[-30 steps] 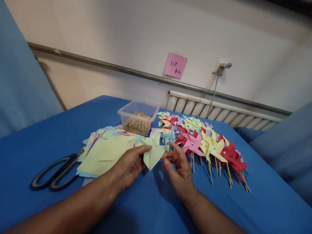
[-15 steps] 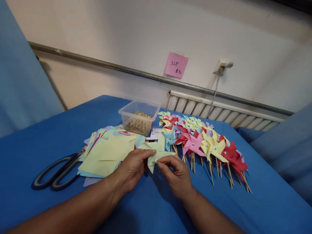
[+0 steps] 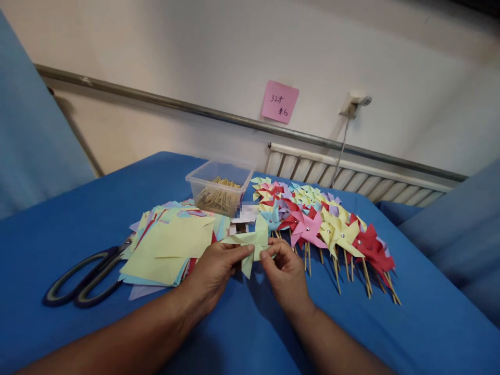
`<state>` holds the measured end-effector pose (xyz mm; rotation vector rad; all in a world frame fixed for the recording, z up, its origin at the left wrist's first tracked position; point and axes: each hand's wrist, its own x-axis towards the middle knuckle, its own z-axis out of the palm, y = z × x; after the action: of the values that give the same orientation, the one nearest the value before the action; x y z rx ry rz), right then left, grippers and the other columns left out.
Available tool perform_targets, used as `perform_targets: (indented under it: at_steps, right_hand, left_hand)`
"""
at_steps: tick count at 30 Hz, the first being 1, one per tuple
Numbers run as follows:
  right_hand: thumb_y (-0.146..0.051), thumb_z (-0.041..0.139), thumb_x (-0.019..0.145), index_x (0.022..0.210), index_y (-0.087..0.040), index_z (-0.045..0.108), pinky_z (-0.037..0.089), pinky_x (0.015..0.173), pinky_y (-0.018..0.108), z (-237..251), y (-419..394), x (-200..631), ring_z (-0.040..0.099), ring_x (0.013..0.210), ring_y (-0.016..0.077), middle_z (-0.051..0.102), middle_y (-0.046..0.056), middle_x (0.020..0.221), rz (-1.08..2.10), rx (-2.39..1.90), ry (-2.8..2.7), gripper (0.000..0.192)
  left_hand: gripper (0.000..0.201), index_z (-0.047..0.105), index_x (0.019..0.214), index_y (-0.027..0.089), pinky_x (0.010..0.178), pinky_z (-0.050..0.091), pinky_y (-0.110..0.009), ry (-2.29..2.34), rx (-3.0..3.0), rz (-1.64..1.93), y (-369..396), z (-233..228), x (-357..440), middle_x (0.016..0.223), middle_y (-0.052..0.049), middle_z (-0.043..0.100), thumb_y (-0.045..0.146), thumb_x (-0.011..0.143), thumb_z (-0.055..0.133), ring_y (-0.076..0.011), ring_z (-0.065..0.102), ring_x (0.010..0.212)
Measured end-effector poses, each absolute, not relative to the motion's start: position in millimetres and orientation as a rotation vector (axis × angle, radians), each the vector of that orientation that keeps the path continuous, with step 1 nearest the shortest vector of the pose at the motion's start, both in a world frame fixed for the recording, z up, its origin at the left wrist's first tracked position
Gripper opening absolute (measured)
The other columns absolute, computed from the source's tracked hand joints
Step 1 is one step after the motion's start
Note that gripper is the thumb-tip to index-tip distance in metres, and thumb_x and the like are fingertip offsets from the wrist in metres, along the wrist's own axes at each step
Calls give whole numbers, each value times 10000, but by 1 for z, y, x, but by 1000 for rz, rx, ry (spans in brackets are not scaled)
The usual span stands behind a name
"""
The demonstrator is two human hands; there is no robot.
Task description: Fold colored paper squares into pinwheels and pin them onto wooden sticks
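A pale green paper pinwheel (image 3: 258, 237) is held up between my two hands, its folded blades pointing several ways. My left hand (image 3: 219, 268) pinches it from the left, the thumb lying on its front near the middle. From the right, my right hand (image 3: 284, 268) grips a blade between thumb and fingers. No stick shows on this pinwheel. Just left of my left hand lies a pile of coloured paper sheets (image 3: 172, 245), pale yellow-green on top. To the right of my right hand lie several finished pinwheels (image 3: 308, 229) on wooden sticks.
Scissors (image 3: 84, 278) lie at the left, their blades hidden under the paper. A clear plastic box (image 3: 219, 179) of short wooden sticks stands behind the pile, with a small white paper (image 3: 248, 213) beside it. All rest on a blue cloth (image 3: 128, 179) against a wall with a radiator (image 3: 300, 161).
My right thumb and fingers have moved up to another part of the pale green pinwheel, which has turned slightly. Both hands still hold it. The whole view has shifted a little.
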<state>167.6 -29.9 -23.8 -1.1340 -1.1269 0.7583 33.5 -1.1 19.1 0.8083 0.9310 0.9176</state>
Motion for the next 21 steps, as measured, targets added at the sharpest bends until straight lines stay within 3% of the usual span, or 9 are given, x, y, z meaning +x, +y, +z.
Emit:
perform_targets:
  at_steps: [14, 21]
  right_hand:
    - [-229, 622, 741, 651, -179, 574, 446, 647, 253, -21, -31, 169, 589, 796, 165, 614, 49, 943, 723, -1197, -1200, 114]
    - [-229, 630, 745, 662, -178, 575, 452, 651, 256, -20, -31, 166, 586, 766, 154, 620, 41, 914, 779, -1167, -1161, 112]
  left_hand:
    - [126, 708, 678, 133, 558, 406, -218, 976, 856, 919, -1, 15, 33, 630, -20, 680, 247, 648, 754, -116, 559, 561]
    - [146, 661, 582, 138, 469, 322, -198, 1021, 877, 926, -1, 17, 34, 496, 38, 567, 230, 639, 759, -76, 447, 471]
